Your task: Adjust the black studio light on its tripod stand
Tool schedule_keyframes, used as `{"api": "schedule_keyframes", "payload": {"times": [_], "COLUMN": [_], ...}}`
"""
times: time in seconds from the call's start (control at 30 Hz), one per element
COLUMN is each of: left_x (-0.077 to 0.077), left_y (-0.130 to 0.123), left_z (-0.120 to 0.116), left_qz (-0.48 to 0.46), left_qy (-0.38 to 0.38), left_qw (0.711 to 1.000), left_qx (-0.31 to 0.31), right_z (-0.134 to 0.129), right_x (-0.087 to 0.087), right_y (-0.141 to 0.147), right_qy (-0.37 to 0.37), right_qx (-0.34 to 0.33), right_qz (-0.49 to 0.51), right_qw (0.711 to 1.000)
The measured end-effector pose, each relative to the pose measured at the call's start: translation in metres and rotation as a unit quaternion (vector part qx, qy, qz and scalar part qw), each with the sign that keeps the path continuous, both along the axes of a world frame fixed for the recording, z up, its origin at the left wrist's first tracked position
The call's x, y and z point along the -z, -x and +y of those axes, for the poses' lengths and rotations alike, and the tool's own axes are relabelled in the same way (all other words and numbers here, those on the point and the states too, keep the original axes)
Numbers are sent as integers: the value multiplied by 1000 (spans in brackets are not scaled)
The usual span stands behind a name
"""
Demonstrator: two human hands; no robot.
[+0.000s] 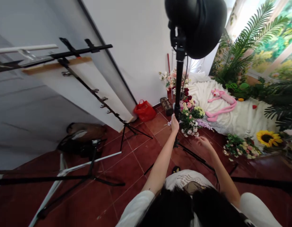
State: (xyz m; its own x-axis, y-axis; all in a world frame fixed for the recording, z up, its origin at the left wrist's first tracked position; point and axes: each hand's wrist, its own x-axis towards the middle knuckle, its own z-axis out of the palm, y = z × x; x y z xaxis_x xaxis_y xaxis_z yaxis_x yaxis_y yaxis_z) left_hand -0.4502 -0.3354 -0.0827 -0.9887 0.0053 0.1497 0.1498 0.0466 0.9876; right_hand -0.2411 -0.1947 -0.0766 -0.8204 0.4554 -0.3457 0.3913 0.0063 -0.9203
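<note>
In front of me stands a black light stand (179, 75), upright, with a large black lamp head (197, 25) on top. My left hand (174, 124) is at the stand's pole, closed around it just below a dark collar; the pole hides part of the fingers. My right hand (204, 142) is held in the air to the right of the pole, fingers loosely bent and apart, with nothing in it. Beyond my hands are artificial flowers (189, 115) in pink, cream, dark red and lilac.
To the left, a black stand (83, 80) bears clips and a white backdrop board (98, 83). A red plastic bag (145, 111) sits by the wall. On the right, a pink plush toy (225, 99) lies on white fabric (245, 118). Tripod legs (195, 156) spread over the red tiles.
</note>
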Motion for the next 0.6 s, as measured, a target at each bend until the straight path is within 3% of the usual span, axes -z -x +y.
{"api": "schedule_keyframes", "payload": {"times": [0.13,0.23,0.33,0.4,0.5,0.6], "left_x": [30,61,82,87,81,65], "left_y": [-44,-91,-138,-163,-192,-219], "left_z": [6,19,43,64,103,147], "left_qz": [-18,-86,-146,-152,-134,-110], "left_qy": [66,144,182,189,175,150], "left_qw": [992,982,972,966,957,940], "left_qx": [-105,-84,7,83,187,287], "right_z": [34,57,71,76,82,87], "right_x": [13,16,14,11,8,7], "right_y": [-85,-143,-196,-228,-271,-310], "right_qy": [69,94,94,83,57,38], "right_qx": [181,298,392,448,527,610], "right_qz": [-43,-30,-6,20,69,114], "right_qw": [980,950,915,890,845,783]}}
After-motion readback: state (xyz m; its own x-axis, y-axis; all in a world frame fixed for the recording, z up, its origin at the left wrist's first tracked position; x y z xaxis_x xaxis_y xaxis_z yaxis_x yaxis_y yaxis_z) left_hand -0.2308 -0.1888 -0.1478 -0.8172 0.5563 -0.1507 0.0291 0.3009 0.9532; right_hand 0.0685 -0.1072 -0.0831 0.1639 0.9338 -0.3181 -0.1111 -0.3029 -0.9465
